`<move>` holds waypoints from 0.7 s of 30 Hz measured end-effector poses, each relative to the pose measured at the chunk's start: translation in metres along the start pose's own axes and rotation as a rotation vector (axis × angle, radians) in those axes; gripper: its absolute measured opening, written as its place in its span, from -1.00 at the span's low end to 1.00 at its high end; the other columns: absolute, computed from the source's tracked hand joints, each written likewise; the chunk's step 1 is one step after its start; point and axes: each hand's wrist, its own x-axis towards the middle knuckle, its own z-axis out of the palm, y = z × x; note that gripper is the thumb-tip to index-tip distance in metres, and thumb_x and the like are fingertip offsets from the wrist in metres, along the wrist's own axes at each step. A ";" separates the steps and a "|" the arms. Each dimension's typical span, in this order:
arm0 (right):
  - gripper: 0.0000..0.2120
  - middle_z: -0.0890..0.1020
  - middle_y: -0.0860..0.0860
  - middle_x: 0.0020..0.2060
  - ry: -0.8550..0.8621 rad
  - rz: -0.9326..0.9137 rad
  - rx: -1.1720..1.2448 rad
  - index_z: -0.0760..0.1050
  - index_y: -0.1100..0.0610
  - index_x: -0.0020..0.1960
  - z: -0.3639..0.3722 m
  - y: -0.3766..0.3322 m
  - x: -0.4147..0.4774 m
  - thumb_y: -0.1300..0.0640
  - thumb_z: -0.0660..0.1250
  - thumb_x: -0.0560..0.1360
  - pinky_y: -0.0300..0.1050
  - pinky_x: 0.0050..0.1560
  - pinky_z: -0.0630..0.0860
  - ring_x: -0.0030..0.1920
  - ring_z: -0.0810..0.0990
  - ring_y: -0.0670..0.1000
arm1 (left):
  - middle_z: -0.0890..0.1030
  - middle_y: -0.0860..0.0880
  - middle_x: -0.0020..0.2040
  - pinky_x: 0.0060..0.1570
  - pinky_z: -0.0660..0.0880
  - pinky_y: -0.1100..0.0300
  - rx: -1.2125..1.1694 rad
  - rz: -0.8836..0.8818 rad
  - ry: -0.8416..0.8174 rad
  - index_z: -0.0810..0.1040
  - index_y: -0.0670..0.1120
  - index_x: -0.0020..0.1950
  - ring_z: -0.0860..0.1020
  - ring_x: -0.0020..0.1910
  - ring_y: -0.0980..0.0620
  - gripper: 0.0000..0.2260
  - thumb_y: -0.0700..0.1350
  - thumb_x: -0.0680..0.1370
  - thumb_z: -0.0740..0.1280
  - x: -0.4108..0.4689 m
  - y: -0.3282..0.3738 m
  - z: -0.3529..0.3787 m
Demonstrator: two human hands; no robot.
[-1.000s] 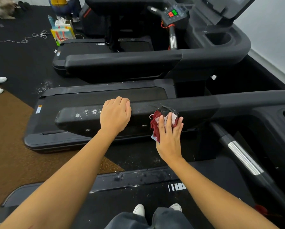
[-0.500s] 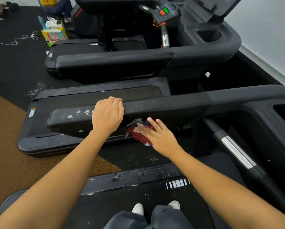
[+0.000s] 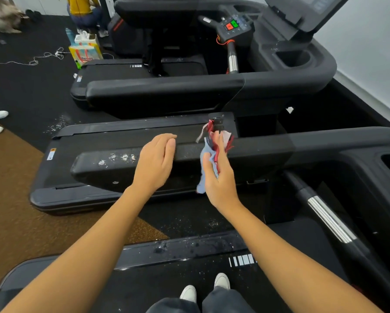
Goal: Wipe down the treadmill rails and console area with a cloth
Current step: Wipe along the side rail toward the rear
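- While your left hand (image 3: 155,162) hovers mid-frame at the rail (image 3: 103,170), fingers pressed together and lightly curved, contact cannot be told.
- Your right hand (image 3: 220,177) pinches the bunched cloth (image 3: 206,154) at frame centre, over the rail; the hand hides part of it.

Left hand (image 3: 155,161) released the rail (image 3: 112,170); right hand (image 3: 220,181) lifted the cloth (image 3: 205,158) away.

A white wall (image 3: 370,53) rises right of the right hand (image 3: 219,177); black floor (image 3: 20,86) and brown carpet (image 3: 13,211) lie left of the left hand (image 3: 154,162).
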 end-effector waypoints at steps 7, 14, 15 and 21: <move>-0.27 0.32 -0.06 0.40 -0.406 0.191 0.390 0.17 -0.27 0.41 0.028 -0.055 -0.012 -0.51 -0.08 0.30 -0.03 0.43 0.25 0.41 0.28 -0.06 | 0.50 0.12 0.16 -0.08 0.44 0.50 -0.703 -0.309 0.002 0.22 -0.07 0.45 0.53 0.06 0.36 -0.52 0.08 0.57 0.14 -0.042 0.054 -0.003; -0.23 0.11 -0.35 0.44 -0.498 0.095 0.108 -0.12 -0.28 0.47 0.029 -0.054 0.002 -0.52 -0.32 0.31 0.15 0.50 -0.22 0.52 -0.07 -0.08 | 0.41 -0.06 0.35 0.20 0.49 0.07 -0.520 -0.250 0.308 0.06 0.14 0.49 0.49 0.24 0.05 -0.50 -0.04 0.60 0.17 -0.062 0.033 -0.020; -0.21 0.13 -0.23 0.49 -0.417 0.091 0.056 -0.12 -0.19 0.51 0.025 -0.051 0.009 -0.51 -0.31 0.35 0.13 0.50 -0.21 0.52 -0.04 -0.08 | 0.37 -0.06 0.39 0.28 0.42 -0.02 -0.420 -0.216 0.302 0.08 0.17 0.47 0.43 0.32 0.02 -0.52 -0.04 0.60 0.17 -0.059 0.024 -0.019; -0.52 0.31 0.01 0.45 -0.117 0.038 -0.255 0.15 0.09 0.49 0.001 -0.031 0.043 -0.08 -0.09 0.64 0.08 0.51 0.00 0.46 0.20 -0.04 | 0.41 -0.09 0.39 0.34 0.23 -0.11 0.537 0.040 -0.004 0.40 -0.05 0.37 0.29 0.40 -0.22 -0.58 0.06 0.56 0.12 -0.045 -0.007 0.020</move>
